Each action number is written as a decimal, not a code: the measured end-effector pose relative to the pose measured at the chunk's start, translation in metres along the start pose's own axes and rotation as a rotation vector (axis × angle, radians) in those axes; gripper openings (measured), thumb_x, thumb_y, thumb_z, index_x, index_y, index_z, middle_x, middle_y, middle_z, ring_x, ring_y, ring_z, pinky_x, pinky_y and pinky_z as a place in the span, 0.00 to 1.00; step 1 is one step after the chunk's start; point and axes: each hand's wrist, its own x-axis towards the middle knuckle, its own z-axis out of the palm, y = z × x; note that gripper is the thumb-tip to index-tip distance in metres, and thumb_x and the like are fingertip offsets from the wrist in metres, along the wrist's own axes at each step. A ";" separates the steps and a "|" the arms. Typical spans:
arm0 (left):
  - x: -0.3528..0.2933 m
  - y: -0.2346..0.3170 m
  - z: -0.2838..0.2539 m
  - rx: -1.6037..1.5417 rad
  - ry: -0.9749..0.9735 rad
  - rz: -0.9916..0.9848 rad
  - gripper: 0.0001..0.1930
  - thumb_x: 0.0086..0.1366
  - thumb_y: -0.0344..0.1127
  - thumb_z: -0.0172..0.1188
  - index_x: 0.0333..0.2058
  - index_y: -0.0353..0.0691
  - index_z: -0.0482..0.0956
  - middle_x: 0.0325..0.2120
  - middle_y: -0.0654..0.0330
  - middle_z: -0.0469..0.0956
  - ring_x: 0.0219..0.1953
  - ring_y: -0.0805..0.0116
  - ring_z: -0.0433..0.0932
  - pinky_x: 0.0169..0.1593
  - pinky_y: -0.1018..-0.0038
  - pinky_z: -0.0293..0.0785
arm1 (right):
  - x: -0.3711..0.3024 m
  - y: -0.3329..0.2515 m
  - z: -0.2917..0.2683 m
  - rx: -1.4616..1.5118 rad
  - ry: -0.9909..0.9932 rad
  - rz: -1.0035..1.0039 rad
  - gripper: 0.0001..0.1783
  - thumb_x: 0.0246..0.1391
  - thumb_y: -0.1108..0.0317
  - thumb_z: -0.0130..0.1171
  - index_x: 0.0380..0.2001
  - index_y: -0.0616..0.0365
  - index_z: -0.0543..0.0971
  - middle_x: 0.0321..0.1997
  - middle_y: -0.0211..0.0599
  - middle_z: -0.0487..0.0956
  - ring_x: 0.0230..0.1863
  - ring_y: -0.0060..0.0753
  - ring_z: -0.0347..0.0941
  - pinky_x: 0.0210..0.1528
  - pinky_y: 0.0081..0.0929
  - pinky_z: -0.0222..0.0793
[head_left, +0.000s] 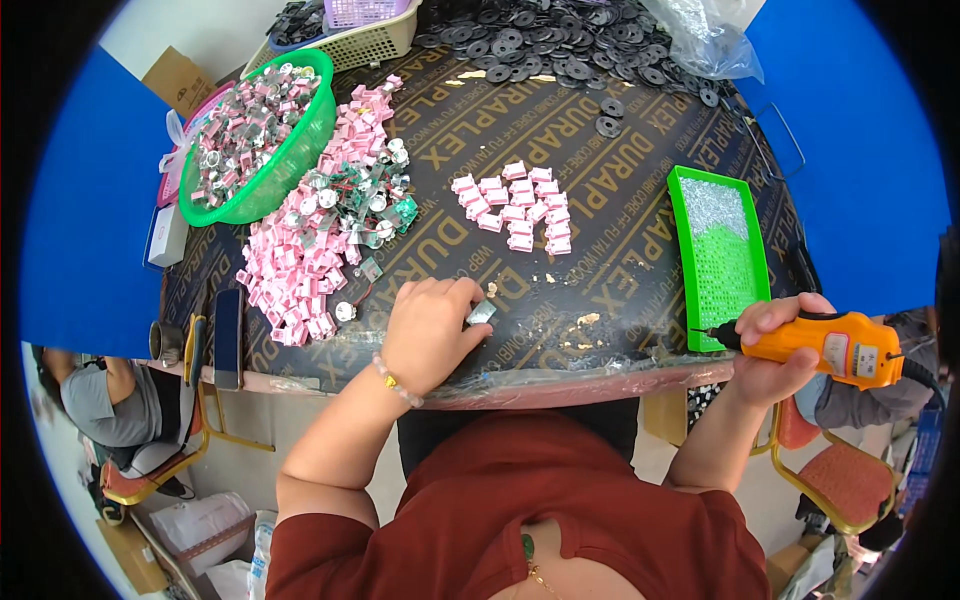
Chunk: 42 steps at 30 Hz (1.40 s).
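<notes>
My left hand (428, 325) rests near the table's front edge, its thumb and fingers closed on a small grey-green part (481, 312). Its exact kind is too small to tell. My right hand (775, 350) grips an orange electric screwdriver (835, 347), whose dark tip points left over the near end of a green tray (681, 250). Tiny silver screws (715, 203) lie heaped in the tray's far part. Beyond my left hand, a loose group of small pink plastic housings (520, 210) lies mid-table. A larger pile of pink housings (295, 265) and wired clear parts (370, 205) spreads to the left.
A green basket (327, 130) full of assembled pink-and-clear parts stands at the far left. Many black discs (570, 40) cover the back, beside a clear plastic bag (705, 35). A phone (229, 338) and a tape roll (166, 342) lie at the left edge. Other people sit on both sides.
</notes>
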 end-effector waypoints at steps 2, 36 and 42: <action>0.005 0.000 0.001 -0.024 0.119 0.045 0.13 0.47 0.32 0.68 0.32 0.39 0.76 0.25 0.60 0.75 0.29 0.59 0.76 0.36 0.65 0.70 | 0.001 0.000 -0.001 -0.004 0.010 -0.004 0.33 0.52 0.43 0.58 0.46 0.61 0.66 0.23 0.39 0.74 0.18 0.26 0.69 0.19 0.21 0.67; 0.029 0.042 0.040 -0.151 0.184 0.208 0.12 0.47 0.28 0.64 0.34 0.39 0.77 0.33 0.57 0.77 0.38 0.57 0.75 0.45 0.66 0.68 | 0.034 0.048 -0.045 -0.093 0.088 0.088 0.18 0.55 0.66 0.58 0.44 0.66 0.68 0.24 0.35 0.75 0.21 0.23 0.71 0.26 0.19 0.68; 0.028 0.039 0.041 -0.182 0.203 0.214 0.12 0.47 0.30 0.67 0.33 0.39 0.79 0.32 0.59 0.77 0.38 0.58 0.75 0.44 0.66 0.67 | 0.033 0.049 -0.044 -0.116 0.093 0.069 0.20 0.55 0.62 0.60 0.44 0.66 0.68 0.24 0.35 0.75 0.20 0.23 0.71 0.25 0.18 0.68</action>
